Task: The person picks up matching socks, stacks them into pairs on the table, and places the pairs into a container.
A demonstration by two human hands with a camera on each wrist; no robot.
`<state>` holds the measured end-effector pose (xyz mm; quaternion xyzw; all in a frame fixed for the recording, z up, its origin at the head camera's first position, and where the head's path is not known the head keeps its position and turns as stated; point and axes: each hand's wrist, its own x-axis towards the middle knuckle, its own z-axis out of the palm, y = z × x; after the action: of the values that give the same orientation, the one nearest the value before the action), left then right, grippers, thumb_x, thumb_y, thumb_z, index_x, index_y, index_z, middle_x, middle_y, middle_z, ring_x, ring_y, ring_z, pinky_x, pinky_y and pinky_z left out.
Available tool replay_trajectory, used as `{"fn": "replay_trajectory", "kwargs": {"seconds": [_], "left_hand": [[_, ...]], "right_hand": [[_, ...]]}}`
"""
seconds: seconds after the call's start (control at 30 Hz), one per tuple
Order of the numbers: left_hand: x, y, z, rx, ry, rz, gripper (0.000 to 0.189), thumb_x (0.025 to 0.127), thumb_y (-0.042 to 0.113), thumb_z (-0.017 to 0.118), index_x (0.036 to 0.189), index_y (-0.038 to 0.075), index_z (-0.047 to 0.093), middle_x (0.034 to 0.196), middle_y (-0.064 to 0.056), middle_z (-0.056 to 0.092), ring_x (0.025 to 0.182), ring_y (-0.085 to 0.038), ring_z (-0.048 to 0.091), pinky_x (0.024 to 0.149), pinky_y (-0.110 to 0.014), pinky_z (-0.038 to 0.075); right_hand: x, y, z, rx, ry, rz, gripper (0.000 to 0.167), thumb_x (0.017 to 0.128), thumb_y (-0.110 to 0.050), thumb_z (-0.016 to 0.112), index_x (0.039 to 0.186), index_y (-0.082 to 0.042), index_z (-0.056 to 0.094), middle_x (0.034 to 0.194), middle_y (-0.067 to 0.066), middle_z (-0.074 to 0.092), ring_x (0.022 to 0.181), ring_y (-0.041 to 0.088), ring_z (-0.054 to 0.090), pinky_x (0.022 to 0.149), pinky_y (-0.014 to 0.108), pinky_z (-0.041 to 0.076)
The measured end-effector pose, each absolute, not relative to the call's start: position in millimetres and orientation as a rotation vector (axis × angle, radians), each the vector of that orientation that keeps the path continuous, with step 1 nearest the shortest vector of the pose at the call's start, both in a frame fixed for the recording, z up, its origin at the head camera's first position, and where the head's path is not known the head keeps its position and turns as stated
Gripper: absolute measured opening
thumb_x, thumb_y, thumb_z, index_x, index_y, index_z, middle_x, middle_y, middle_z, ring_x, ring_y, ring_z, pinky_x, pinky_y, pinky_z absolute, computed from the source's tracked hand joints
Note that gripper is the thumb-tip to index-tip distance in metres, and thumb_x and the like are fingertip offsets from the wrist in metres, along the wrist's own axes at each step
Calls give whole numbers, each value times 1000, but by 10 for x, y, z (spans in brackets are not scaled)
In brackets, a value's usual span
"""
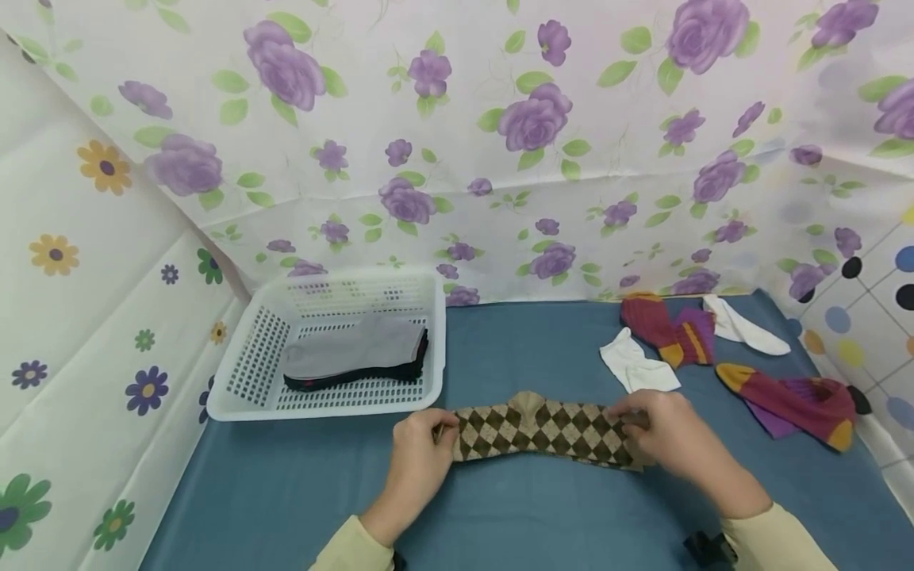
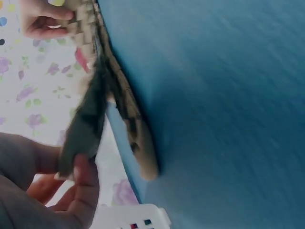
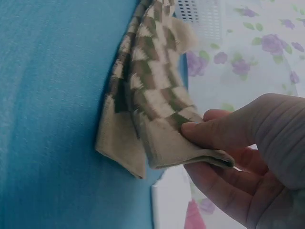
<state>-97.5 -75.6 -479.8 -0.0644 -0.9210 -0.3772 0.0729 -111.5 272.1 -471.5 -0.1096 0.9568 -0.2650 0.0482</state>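
Left hand (image 1: pixel 423 446), right hand (image 1: pixel 662 432): fingers pinched on toe, cuff of upper beige-brown diamond-check knit sock (image 1: pixel 494 430) | over matching sock (image 3: pixel 116 138), blue tabletop (image 1: pixel 521 515) | step: likely pairing | next: needs edges squared; toe overlap unclear

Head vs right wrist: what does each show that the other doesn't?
Head only: the left hand at the checkered socks' far end, and the grey sock on dark fabric in the basket.

Right wrist only: a clear gap between the upper cuff and lower cuff.

Both: right hand gripping the upper checkered sock, blue tabletop, floral backdrop, white basket (only partly in right wrist).
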Motion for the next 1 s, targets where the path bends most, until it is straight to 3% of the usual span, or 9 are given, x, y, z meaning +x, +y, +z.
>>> {"fn": "replay_trajectory", "kwargs": {"seconds": [0.13,0.33,0.47,0.73,0.9,1.0], "left_hand": [[-995,-832,-4844,-201,-2692,-1121,10,86,8,66,90,15,73,84,4,68,68,-1,59,54,-16,47],[-1017,-899,-4995,-274,-2729,-1017,13,88,5,64,96,11,72,93,-2,68,82,-9,65,63,-17,52],[-1049,-901,-5072,-270,-2830,-1021,16,89,6,62,102,8,71,98,-4,67,83,-10,64,63,-18,51],[-1070,-863,-5055,-238,-2900,-966,20,87,15,65,107,13,69,104,-1,68,76,-5,60,59,-20,48],[-1049,-860,-4990,-240,-2899,-988,22,87,15,66,108,13,68,95,-1,67,56,-5,49,46,-20,40],[-1055,-873,-4991,-231,-2932,-979,21,86,15,67,107,11,68,95,-2,68,60,-6,54,49,-21,44]], "right_hand": [[-1122,2762,-4673,-409,2997,-826,26,79,-2,70,92,-26,72,92,-8,69,81,8,65,61,23,51],[-1124,2762,-4770,-445,3044,-816,26,78,-1,72,86,-26,72,90,-9,69,80,9,65,64,25,54],[-1127,2747,-4847,-355,2954,-832,25,80,0,69,89,-23,73,90,-5,70,79,9,65,61,24,53],[-1119,2785,-4881,-291,2832,-840,24,80,2,67,91,-19,73,89,-3,71,80,10,66,60,23,53],[-1105,2810,-4836,-311,2883,-865,25,79,2,68,92,-18,73,90,-2,71,81,12,67,63,26,55],[-1105,2810,-4884,-304,2862,-868,24,80,1,69,91,-20,73,90,-3,71,81,10,66,63,25,55]]}}
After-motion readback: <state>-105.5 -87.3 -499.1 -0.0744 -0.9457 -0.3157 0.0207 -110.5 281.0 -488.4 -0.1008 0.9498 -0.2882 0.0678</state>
